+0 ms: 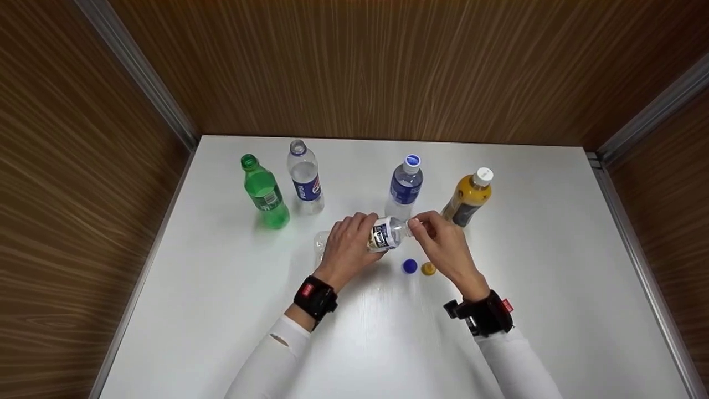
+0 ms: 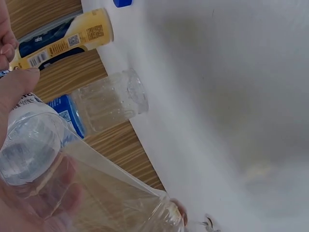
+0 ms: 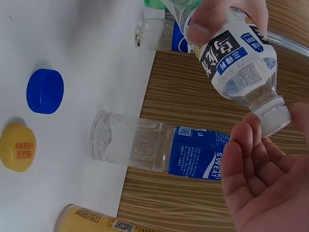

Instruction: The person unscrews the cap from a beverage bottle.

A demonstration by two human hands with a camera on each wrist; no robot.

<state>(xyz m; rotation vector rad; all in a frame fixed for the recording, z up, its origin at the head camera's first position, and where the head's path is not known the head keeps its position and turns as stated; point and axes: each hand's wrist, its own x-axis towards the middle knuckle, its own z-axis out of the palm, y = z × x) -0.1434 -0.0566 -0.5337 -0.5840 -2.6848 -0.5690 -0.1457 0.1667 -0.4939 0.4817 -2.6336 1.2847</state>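
Note:
My left hand (image 1: 350,244) grips a clear plastic bottle (image 1: 383,234) round its body, over a white label with black and blue print. The bottle lies tilted above the table, its neck toward the right. At that neck, my right hand (image 1: 447,244) pinches a whitish cap (image 3: 275,118) between thumb and fingers; the cap sits on the bottle's mouth in the right wrist view. On the table below lie a loose blue cap (image 1: 410,266) and, beside it, a yellow cap (image 1: 429,269).
At the back left stand a green bottle (image 1: 266,194) and a Pepsi bottle (image 1: 306,180), both without caps. A blue-labelled bottle (image 1: 405,185) and a yellow bottle (image 1: 469,197) stand capped behind my hands. Wood-grain panels (image 1: 354,72) border the white table (image 1: 554,277).

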